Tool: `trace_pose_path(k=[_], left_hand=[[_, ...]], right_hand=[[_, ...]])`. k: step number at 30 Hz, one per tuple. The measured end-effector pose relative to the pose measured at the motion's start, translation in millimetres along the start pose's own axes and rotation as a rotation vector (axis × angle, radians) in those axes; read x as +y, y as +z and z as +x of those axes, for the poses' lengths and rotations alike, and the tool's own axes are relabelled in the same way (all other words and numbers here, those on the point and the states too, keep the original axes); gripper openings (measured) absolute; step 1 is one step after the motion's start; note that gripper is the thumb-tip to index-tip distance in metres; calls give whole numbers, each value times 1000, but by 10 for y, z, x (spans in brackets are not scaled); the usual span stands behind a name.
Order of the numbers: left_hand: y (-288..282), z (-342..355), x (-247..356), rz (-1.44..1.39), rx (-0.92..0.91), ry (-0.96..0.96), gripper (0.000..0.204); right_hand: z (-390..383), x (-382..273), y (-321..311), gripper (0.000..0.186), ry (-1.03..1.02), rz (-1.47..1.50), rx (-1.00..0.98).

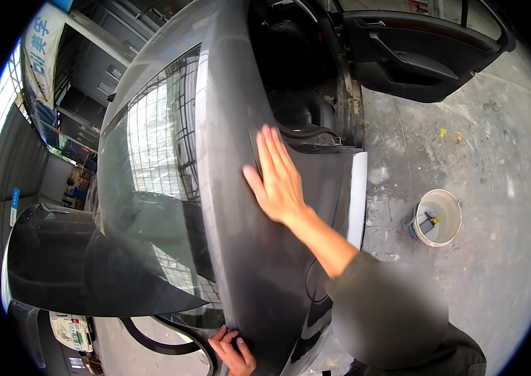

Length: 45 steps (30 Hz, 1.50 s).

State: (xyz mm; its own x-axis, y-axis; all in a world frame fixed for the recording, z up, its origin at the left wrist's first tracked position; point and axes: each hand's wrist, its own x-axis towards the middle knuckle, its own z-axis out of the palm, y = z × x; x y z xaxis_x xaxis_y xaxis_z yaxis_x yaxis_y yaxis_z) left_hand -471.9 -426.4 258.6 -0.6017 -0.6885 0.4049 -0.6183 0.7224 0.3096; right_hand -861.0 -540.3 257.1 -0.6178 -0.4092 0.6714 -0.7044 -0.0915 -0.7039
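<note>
My right hand [276,182] lies with fingers stretched out on the dark grey rear side panel [265,263] of a car, just behind the open rear door opening. A thin dark edge shows beside its fingers; what lies under the palm is hidden. Low in the view, my left hand [234,354] rests with bent fingers, slightly apart, on the car body near the lower corner of the rear window [153,150]. A small dark patch shows between those fingers, too small to make out. The panel's surface looks dull, with paler streaks along the roof pillar.
An open car door [422,56] stretches out at the upper right. On the stained concrete floor stands a white bucket [439,219] with water and a small tool in it. The raised trunk lid [59,263] stands at the left. A blurred round patch covers part of my dark sleeve.
</note>
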Motion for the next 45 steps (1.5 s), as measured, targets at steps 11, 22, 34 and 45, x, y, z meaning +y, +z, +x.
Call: trace_pose_path(k=[11,22,34,45], left_hand=[[-52,4,0,40,-86,20,29],[-41,-45,-5,27,-33,-24,19],[-112,-12,79,76,-101,-43,24],[6,60,91,39,-80,-26,24]], right_hand=[[61,163,-50,84,30,-40,-5],[190,233,-18,88,-55,-4,-51],[-73,388,-81,74,-23,46,-6],[-214,368,-38,61,262,20,76]])
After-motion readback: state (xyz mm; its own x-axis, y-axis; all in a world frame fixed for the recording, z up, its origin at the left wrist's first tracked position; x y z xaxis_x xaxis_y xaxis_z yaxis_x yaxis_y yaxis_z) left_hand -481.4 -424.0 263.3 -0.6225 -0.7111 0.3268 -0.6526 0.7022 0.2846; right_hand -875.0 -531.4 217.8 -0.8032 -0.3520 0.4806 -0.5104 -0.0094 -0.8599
